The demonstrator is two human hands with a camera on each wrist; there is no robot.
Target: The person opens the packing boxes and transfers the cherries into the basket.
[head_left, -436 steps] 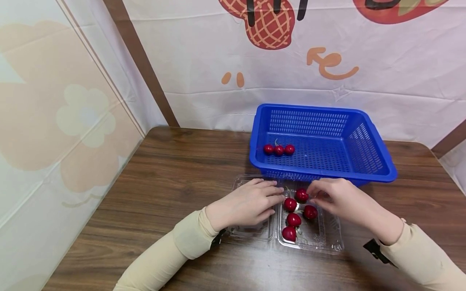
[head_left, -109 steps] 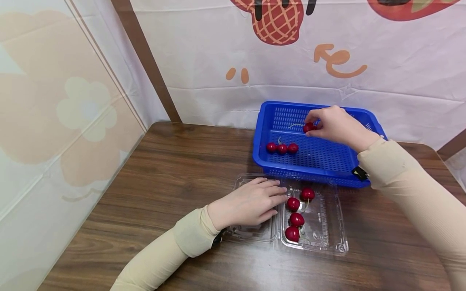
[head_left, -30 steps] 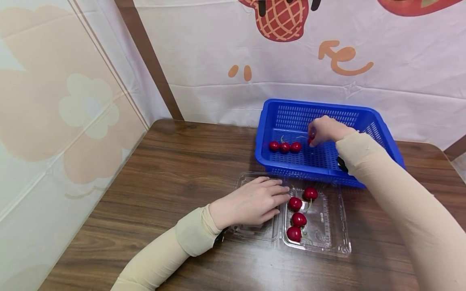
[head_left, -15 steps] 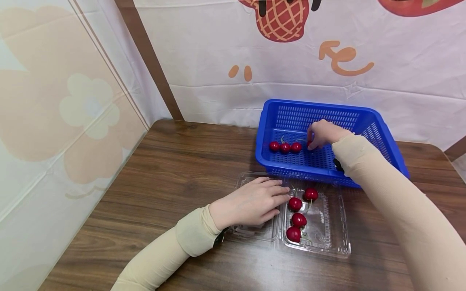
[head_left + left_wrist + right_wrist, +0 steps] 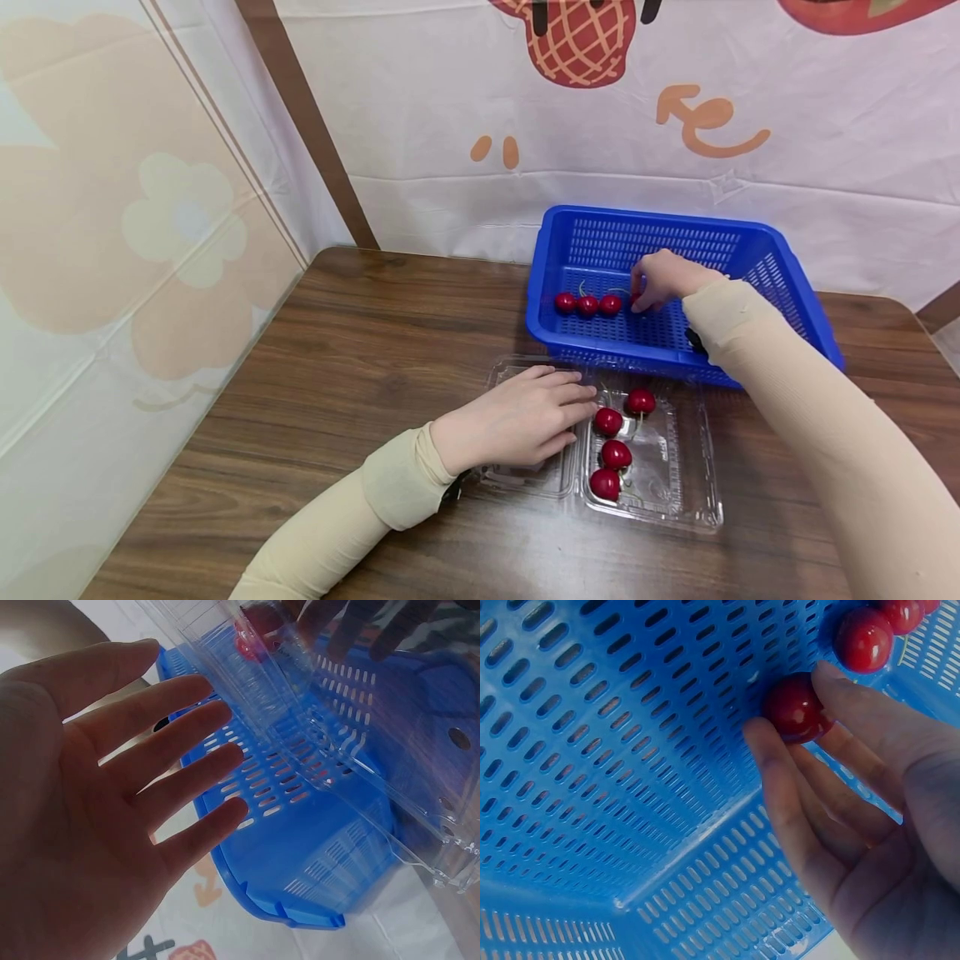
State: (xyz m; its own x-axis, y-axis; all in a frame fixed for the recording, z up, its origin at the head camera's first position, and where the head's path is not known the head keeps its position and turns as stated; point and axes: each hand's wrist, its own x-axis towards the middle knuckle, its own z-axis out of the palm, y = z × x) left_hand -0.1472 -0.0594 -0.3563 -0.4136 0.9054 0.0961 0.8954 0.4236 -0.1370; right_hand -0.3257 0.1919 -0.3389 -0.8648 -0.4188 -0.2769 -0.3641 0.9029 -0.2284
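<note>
Down in the blue basket [image 5: 637, 342], my right hand [image 5: 667, 275] pinches a red cherry [image 5: 799, 709] between thumb and fingers, close over the basket floor. To its left three cherries [image 5: 587, 305] lie in a row on that floor. My left hand [image 5: 517, 417] rests with spread, straight fingers on the lid half of an opened clear plastic clamshell [image 5: 693, 467]. Several more cherries [image 5: 617, 454] with green stems sit along the left side of the clamshell's other half. In the left wrist view, the left palm [image 5: 97, 817] and relaxed fingers hold nothing.
The basket stands at the back of a dark wood table [image 5: 360, 333], directly behind the clamshell. A printed cloth [image 5: 427, 108] hangs behind the table, and another patterned cloth [image 5: 97, 250] borders its left side.
One cherry has left the clamshell; my right hand has carried it into the basket and lowered it beside the row, shifting slightly left lately. My left hand has stayed on the lid.
</note>
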